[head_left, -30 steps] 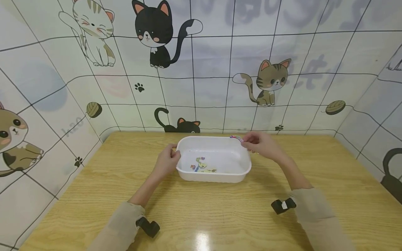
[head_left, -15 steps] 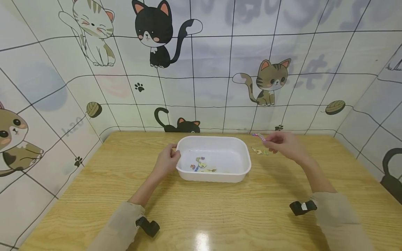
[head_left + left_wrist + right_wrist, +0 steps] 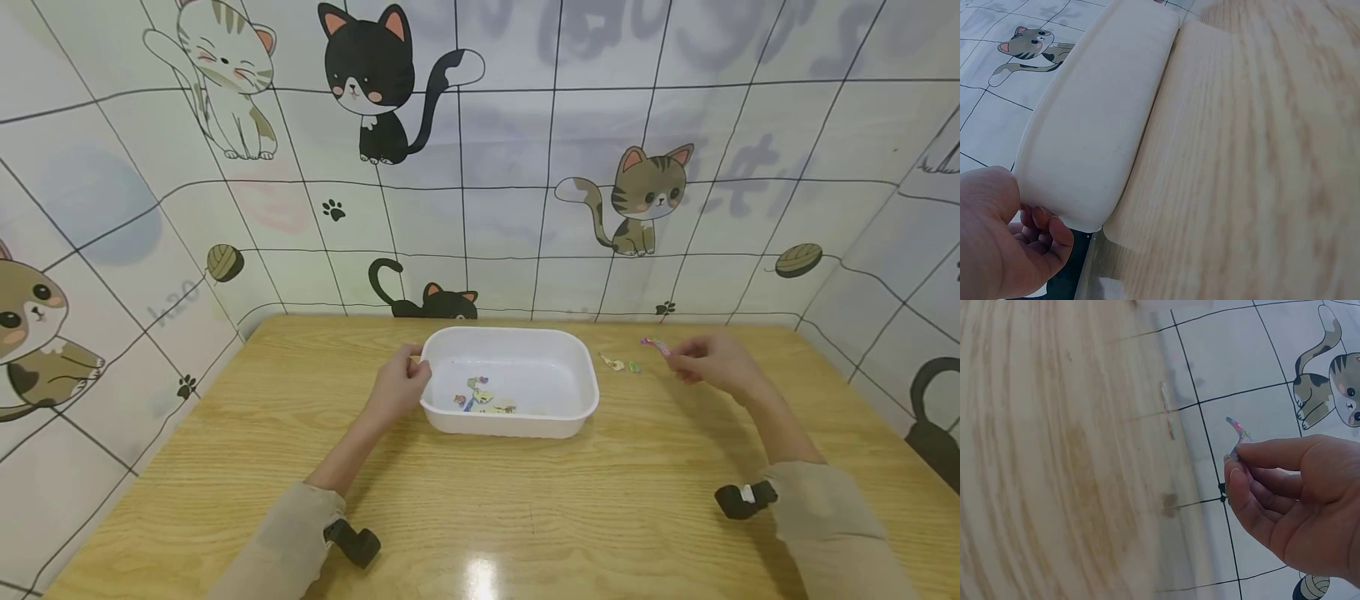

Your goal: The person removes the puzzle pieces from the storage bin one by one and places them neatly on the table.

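A white plastic tub (image 3: 510, 425) stands on the table, and several small flat colourful cut-outs (image 3: 480, 395) lie inside it, mostly to the left. My left hand (image 3: 397, 383) grips the tub's left rim; in the left wrist view its fingers curl at the tub's end (image 3: 1091, 125). Off to the tub's right, my right hand (image 3: 716, 364) pinches a thin, curved pink-and-purple cut-out (image 3: 655, 344) between thumb and forefinger. The right wrist view shows this cut-out (image 3: 1237, 432) sticking out past the fingertips. Between tub and right hand lie two more pieces, one pale (image 3: 612, 362) and one green (image 3: 634, 367).
The wood-grain table (image 3: 480, 492) meets a wall covering (image 3: 510, 208) with printed cats and grid lines behind it and on both sides. Black wrist cameras (image 3: 352, 543) sit at both sleeve cuffs.
My right hand has carried the pinched cut-out from the tub's right rear rim rightward over the table, uncovering the two pieces there. The left hand and tub have stayed put.
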### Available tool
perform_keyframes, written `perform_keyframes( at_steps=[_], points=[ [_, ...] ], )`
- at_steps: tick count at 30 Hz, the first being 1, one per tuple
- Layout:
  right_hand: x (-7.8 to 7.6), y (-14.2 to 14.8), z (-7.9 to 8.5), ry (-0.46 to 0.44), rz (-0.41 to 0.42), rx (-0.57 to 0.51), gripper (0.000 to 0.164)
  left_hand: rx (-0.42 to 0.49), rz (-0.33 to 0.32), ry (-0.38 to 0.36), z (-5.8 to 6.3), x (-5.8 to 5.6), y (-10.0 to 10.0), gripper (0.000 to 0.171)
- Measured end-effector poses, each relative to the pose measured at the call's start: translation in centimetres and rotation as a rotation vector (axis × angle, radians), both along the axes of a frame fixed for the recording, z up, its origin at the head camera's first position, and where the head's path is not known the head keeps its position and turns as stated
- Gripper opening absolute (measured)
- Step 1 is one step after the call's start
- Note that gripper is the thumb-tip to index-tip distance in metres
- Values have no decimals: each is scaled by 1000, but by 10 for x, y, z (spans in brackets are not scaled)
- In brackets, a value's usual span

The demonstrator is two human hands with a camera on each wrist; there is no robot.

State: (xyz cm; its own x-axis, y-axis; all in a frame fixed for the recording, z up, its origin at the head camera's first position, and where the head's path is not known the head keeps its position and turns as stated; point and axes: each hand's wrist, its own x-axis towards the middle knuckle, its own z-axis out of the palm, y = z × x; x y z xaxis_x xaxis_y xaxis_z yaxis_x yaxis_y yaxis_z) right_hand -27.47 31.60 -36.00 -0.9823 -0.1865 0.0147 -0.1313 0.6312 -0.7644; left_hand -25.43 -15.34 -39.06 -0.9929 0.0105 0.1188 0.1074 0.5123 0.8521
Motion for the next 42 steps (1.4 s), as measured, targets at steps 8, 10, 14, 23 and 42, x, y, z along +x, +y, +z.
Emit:
perform_keyframes(
  at_steps=[8,10,14,23,42],
  points=[
    [-7,7,-11,-101,-8,75,36,-2,5,-2,1,2,-1,42],
    [-9,8,-13,-108,-1,89,34,-4,4,-1,1,3,-1,42],
    [-12,8,-17,-130,15,78,33,-4,6,-4,1,3,0,42],
    [-14,2,-18,-135,24,106,32,1,2,1,0,2,-2,41],
    [-12,-1,-12,-105,23,103,34,12,-8,1,1,1,0,41]
  ],
)
